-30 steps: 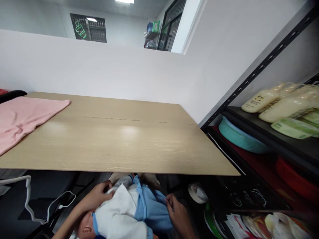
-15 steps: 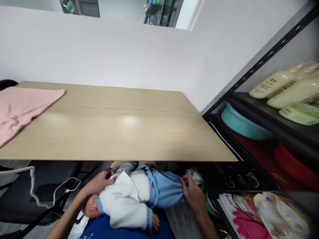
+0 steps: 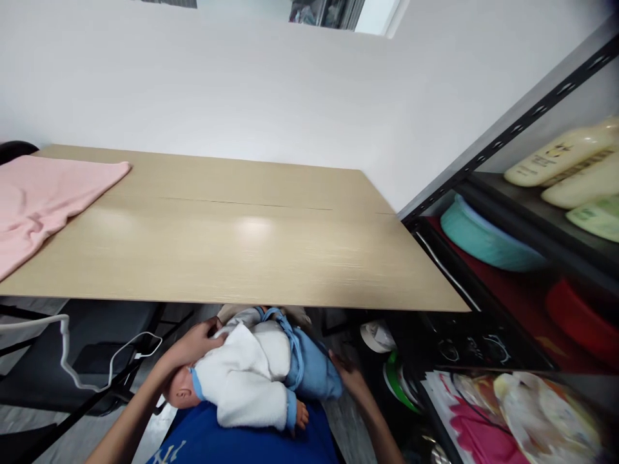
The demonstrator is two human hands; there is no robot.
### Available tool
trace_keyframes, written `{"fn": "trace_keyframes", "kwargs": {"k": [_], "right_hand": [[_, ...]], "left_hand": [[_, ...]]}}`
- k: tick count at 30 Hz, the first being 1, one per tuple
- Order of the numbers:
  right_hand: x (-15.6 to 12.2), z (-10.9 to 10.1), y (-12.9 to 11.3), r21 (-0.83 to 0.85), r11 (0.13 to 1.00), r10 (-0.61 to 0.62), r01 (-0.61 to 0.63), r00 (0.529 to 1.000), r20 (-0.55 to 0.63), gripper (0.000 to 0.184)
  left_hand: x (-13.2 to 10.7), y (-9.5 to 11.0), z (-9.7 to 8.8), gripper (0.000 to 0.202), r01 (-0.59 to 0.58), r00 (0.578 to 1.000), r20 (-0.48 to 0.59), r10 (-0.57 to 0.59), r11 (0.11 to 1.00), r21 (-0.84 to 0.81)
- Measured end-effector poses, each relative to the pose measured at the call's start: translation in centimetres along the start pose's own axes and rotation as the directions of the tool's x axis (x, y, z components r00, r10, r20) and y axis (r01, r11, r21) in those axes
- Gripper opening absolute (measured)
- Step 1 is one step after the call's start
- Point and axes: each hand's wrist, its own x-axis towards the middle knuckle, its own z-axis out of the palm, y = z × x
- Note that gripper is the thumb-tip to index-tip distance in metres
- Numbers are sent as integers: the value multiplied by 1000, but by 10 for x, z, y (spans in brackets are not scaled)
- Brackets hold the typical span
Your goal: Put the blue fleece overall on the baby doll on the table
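Note:
A baby doll (image 3: 256,370) in a white fleece jacket and blue trousers (image 3: 314,367) lies across my lap, its head to the left and its legs to the right. My left hand (image 3: 200,341) is closed on the jacket at the doll's far shoulder, beside the neck. At the end of the trousers is my right hand (image 3: 351,377), fingers stretched out along the blue cloth; whether it presses on the legs is hard to see. One doll hand (image 3: 302,415) sticks out of the near sleeve. The feet do not show.
Just beyond the doll runs the edge of a wooden table (image 3: 251,258), with a pink cloth (image 3: 53,200) at its left. A rack at right carries bottles (image 3: 561,154), a turquoise basin (image 3: 488,235) and a red basin (image 3: 580,328). A white cable (image 3: 68,361) hangs at left.
My right hand has let go of the trouser end and straightened its fingers. The trouser legs have shifted left and bunched shorter. My left hand stays at the shoulder.

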Motion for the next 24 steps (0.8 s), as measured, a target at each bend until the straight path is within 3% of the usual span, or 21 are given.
{"fn": "trace_keyframes", "kwargs": {"k": [5,10,14,19,24], "right_hand": [[-5,-1,5,29,995,98,-98,995,9,50],[-6,17,-5,43,997,71,-71,997,16,35],[-5,24,-11,57,997,59,-60,998,27,37],[-5,15,-14,117,993,17,-26,996,84,33],[-15,4,-15,167,986,-32,-4,976,215,31]], "left_hand": [[-1,2,-2,48,-6,1000,19,6,1000,-11],[-1,0,-2,46,0,1000,21,0,1000,-14],[0,-5,-1,45,1,1000,11,0,1000,-9],[1,-6,0,44,14,1000,10,-14,1000,-22],[-1,-6,-1,44,1,1000,6,-1,1000,-28]]}}
